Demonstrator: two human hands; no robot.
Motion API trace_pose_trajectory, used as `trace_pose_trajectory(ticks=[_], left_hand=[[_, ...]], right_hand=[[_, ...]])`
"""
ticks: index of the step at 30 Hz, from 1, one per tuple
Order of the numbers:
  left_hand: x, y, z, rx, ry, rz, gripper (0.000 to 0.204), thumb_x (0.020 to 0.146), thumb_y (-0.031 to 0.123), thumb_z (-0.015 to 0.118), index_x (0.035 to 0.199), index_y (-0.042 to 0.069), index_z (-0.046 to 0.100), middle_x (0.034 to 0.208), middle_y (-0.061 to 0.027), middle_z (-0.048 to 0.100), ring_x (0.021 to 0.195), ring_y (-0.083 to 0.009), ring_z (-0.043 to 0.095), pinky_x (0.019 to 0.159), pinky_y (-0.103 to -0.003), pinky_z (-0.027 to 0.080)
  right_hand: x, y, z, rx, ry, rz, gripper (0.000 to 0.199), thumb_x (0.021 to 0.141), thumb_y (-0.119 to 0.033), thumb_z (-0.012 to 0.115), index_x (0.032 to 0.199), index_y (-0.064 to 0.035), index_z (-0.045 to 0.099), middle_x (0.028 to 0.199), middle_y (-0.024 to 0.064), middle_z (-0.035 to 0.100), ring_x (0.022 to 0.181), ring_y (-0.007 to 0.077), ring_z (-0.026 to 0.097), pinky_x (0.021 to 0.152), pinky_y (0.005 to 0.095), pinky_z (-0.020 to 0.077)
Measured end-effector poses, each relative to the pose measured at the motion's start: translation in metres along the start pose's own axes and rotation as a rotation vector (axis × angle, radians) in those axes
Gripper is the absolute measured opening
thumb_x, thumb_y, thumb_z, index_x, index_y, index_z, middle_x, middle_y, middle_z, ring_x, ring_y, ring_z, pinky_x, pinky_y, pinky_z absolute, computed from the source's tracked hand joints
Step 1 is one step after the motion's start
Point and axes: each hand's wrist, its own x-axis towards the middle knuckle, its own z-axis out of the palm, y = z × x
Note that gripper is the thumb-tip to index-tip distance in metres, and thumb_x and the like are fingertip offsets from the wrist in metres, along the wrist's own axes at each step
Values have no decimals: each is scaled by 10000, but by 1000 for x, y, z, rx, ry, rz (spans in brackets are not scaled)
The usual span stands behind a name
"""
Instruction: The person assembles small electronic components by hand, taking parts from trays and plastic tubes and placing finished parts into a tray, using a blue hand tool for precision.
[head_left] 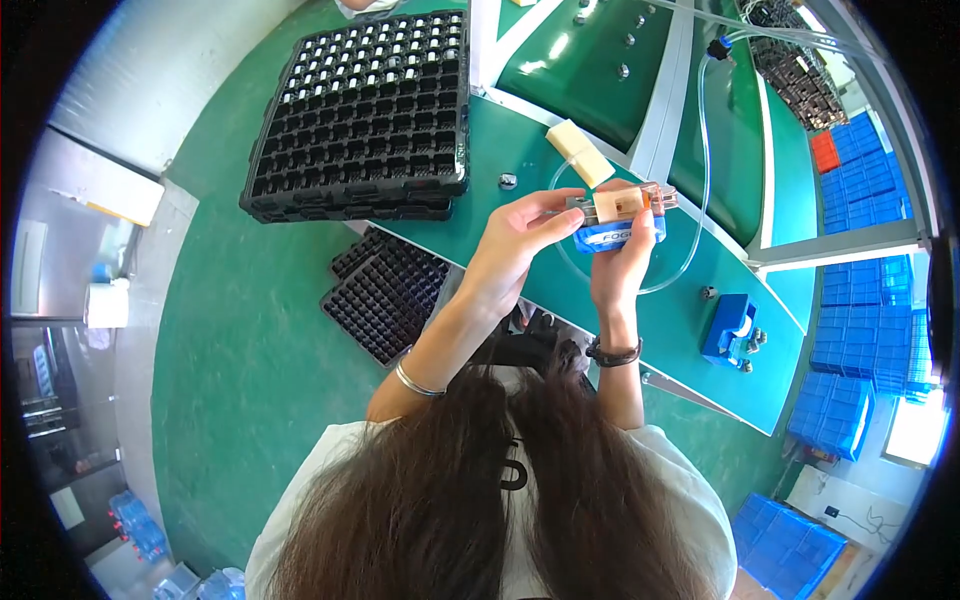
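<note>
Both of my hands hold a small blue and metal fixture (607, 238) above the green worktable (505, 235). A beige block (620, 205) is set in its top, and metal rods stick out at its right end. My left hand (515, 232) pinches the left end between thumb and fingers. My right hand (622, 272) wraps the right end from below, with its thumb along the side. Just beyond the fixture lies a pale yellow block (578, 150). A small metal fitting (508, 181) sits on the table left of that block.
A black compartment tray (350, 135) at far left holds white and metal parts in its far rows. More black trays (390, 305) lie lower down. A clear hose (705, 150) loops around the hands. A blue box (722, 325) with small fittings stands right, near a white frame (840, 247).
</note>
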Motion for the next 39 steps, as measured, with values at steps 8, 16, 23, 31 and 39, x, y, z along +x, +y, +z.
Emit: trace_pose_trajectory(ticks=[8,16,23,31,39], left_hand=[[6,-6,-6,12,-20,-28,399,835,141,608,1175,-39,500,1037,-63,588,968,-92,507,871,-242,369],[10,-20,-32,141,198,-72,442,888,272,527,1283,99,430,1157,-34,528,984,-90,496,815,-219,358],[-6,-28,-51,-49,167,-150,349,917,262,460,1222,96,495,1086,-23,566,944,-82,505,807,-213,363],[-17,-28,-65,-148,184,-172,371,915,264,444,1219,56,490,1066,-27,579,913,-92,522,790,-220,389],[-42,-19,-97,-257,230,-97,380,897,235,454,1227,50,475,1046,-22,583,907,-89,524,806,-224,386]], right_hand=[[2,5,-13,-104,-53,81,337,903,-345,423,1092,-75,493,968,24,565,805,81,533,669,221,433],[93,54,-73,-572,-12,-38,327,870,-351,542,934,-32,569,800,8,570,727,80,517,642,228,419],[140,101,-94,-978,-14,-150,388,776,-329,671,860,41,588,775,173,602,687,261,601,628,338,462],[148,120,-88,-1136,23,-252,490,742,-370,698,960,38,538,843,205,602,742,303,602,675,357,474],[118,83,-96,-1241,-160,-264,856,553,-311,839,1239,-57,394,1059,119,430,869,240,481,773,329,451]])
